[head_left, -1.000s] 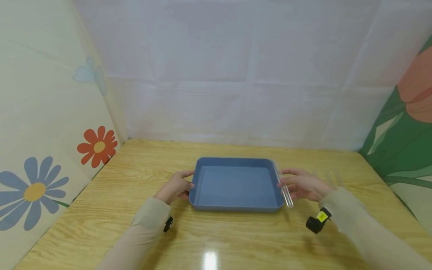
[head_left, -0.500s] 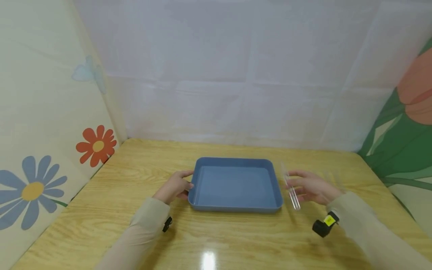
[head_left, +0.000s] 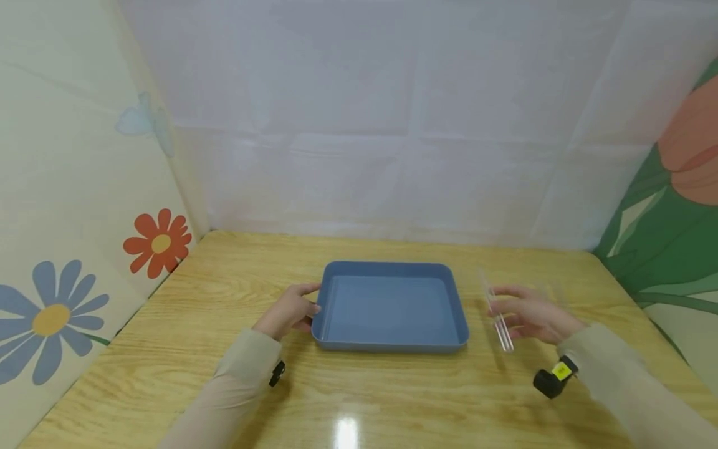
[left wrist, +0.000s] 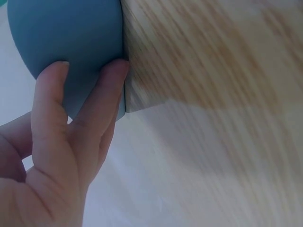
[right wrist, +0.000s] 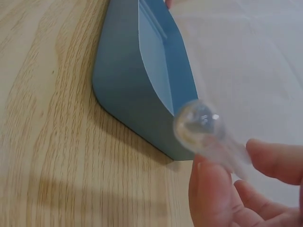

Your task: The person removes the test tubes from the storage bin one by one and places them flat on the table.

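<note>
A blue rectangular tray (head_left: 392, 346) lies on the wooden table. At its left wall is my left hand (head_left: 291, 310); in the head view the thumb reaches the rim. The left wrist view shows fingertips against the outside of the blue tray wall (left wrist: 71, 33). To the right of the tray, my right hand (head_left: 530, 313) pinches a clear test tube (head_left: 503, 337) between thumb and fingers, above the table and apart from the tray. In the right wrist view the rounded end of the test tube (right wrist: 199, 124) points toward the camera, slightly blurred.
Faint clear, narrow shapes (head_left: 560, 294) show on the table just beyond my right hand; their kind is hard to tell. A pale cloth (head_left: 359, 181) hangs behind the table (head_left: 392, 399). Flower-printed cloths (head_left: 50, 187) stand at both sides.
My right hand has moved to the right with the test tube, away from the tray's right wall. The left hand stays at the tray's left side.
</note>
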The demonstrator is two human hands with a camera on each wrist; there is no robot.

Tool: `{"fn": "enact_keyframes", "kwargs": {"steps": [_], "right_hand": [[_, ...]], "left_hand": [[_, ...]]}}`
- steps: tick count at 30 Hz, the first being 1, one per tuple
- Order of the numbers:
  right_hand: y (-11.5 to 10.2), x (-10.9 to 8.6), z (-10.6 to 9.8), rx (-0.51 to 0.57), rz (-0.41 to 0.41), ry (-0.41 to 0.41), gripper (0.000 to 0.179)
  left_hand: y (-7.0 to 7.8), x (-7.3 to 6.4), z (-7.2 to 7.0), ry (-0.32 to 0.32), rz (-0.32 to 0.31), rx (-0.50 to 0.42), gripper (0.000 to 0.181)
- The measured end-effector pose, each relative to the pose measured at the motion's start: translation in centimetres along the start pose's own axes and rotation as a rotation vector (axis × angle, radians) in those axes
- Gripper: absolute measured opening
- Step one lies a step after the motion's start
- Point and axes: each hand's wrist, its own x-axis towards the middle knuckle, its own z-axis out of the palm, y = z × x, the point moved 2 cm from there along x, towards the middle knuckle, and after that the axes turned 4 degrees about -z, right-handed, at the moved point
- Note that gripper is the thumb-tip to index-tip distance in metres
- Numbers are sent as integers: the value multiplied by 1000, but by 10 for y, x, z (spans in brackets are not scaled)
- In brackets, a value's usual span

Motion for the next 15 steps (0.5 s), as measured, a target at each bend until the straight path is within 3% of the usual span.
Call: {"fn": "enact_keyframes", "kwargs": {"steps": [15], "right_hand": [[8, -3, -16, -14, 9, 22, 63]], "left_hand": [[3, -1, 1, 11, -11, 12, 59]]}}
